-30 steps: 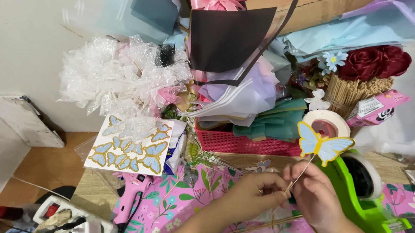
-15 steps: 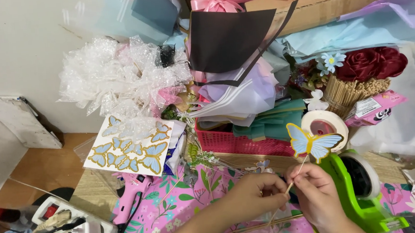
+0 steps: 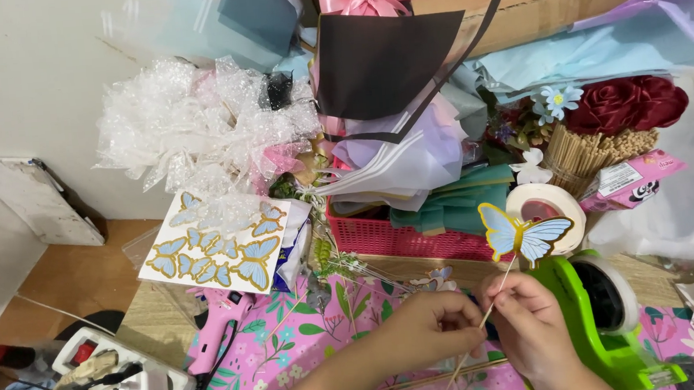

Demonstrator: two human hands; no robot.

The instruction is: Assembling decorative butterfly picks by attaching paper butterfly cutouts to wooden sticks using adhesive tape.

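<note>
Crowded with wrapping paper, ribbon and flowers, the desk (image 3: 309, 338) carries a pink floral sheet on which both hands work, near the 6 o'clock edge of the view.

The fingers (image 3: 465, 326) of the left hand (image 3: 428, 333) are pressed together on a thin wooden stick (image 3: 488, 312), low on its length. The fingers (image 3: 507, 294) of the right hand (image 3: 535, 329) are closed on the same stick a little higher. The stick rises toward 1 o'clock, and at its top sits a blue and yellow paper butterfly (image 3: 524, 237), in the air just in front of a roll of tape (image 3: 548, 214).

At 3 o'clock from the hands, touching the right wrist, stands a green tape dispenser (image 3: 613, 323). At 9 o'clock lies a pink glue gun (image 3: 217, 325), and beyond it, at 10 o'clock, a sheet of blue butterflies (image 3: 215, 251). At 12 o'clock is a red basket (image 3: 400, 236) full of paper.

I judge several risks. The stick is thin, so too strong a pinch from two sides may bend or snap it. The butterfly seems fixed only at one small point; a twist of the stick may loosen it or crease its wings. The dispenser is very close, and its cutting edge could catch the hand or the paper wing. The glue gun cable lies near the forearm and could be dragged.
</note>
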